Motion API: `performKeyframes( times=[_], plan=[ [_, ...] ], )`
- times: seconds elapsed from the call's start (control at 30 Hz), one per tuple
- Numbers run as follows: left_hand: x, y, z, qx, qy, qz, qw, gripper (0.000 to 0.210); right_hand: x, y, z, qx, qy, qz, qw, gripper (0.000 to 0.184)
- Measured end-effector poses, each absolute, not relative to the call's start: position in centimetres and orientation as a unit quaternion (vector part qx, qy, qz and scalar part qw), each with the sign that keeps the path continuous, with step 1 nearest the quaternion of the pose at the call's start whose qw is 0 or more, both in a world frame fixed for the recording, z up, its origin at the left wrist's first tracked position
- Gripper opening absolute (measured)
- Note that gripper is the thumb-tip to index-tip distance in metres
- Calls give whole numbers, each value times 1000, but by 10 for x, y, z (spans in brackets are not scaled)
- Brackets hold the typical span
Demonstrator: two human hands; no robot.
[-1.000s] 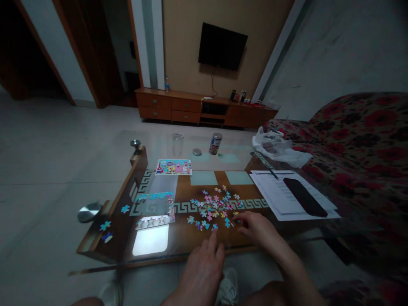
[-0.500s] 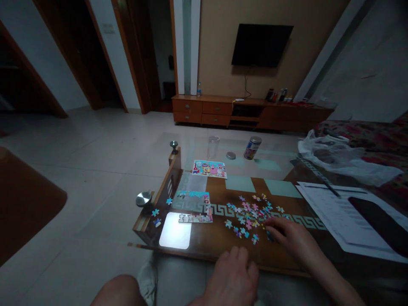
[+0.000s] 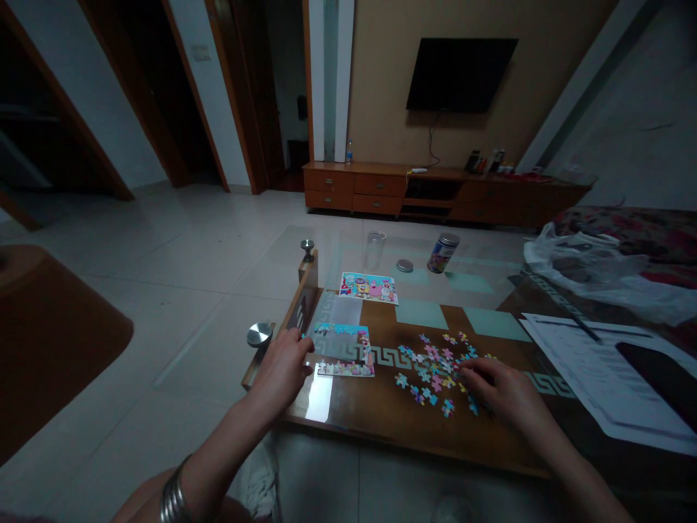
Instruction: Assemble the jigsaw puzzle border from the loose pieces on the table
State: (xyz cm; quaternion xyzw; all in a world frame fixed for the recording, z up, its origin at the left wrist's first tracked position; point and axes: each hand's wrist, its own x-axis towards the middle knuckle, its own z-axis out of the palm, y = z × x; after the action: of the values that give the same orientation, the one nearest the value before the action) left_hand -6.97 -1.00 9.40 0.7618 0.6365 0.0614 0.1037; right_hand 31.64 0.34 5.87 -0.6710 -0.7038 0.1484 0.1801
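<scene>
My left hand [image 3: 284, 365] reaches over the left end of the glass table, fingers bent and apart, with a bit of a blue puzzle piece [image 3: 303, 335] at its fingertips. To its right lies a partly joined jigsaw border [image 3: 348, 368], its top, right and bottom edges laid around a bare middle. My right hand [image 3: 498, 388] is at the right side of a heap of loose puzzle pieces [image 3: 435, 367], thumb and fingertips pinched together; what is between them is hidden. Behind the border lies a cartoon picture sheet [image 3: 369, 288].
A clear jar [image 3: 375, 250], a round lid [image 3: 404, 266] and a printed can [image 3: 443, 253] stand toward the back. On the right are papers [image 3: 604, 378], a dark flat object [image 3: 661, 381] and a plastic bag [image 3: 593, 269]. Metal knobs [image 3: 259, 334] line the left edge.
My left hand has moved from the table's front edge up and left, over the left pieces, opening from a curled shape. My right hand stays at the heap. The view has shifted slightly.
</scene>
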Motion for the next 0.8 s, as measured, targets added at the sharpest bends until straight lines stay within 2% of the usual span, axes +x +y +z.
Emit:
performKeyframes(
  times=[0.13,0.57,0.8],
  plan=[
    [-71,-6,87,771,625,53,108,26,320,6,56,-678,-701,129,180,33],
    [-64,-3,77,787,605,36,118,14,326,7,52,-670,-697,130,218,29],
    [-66,0,67,792,597,48,117,14,323,6,54,-668,-702,136,206,31]
  ],
)
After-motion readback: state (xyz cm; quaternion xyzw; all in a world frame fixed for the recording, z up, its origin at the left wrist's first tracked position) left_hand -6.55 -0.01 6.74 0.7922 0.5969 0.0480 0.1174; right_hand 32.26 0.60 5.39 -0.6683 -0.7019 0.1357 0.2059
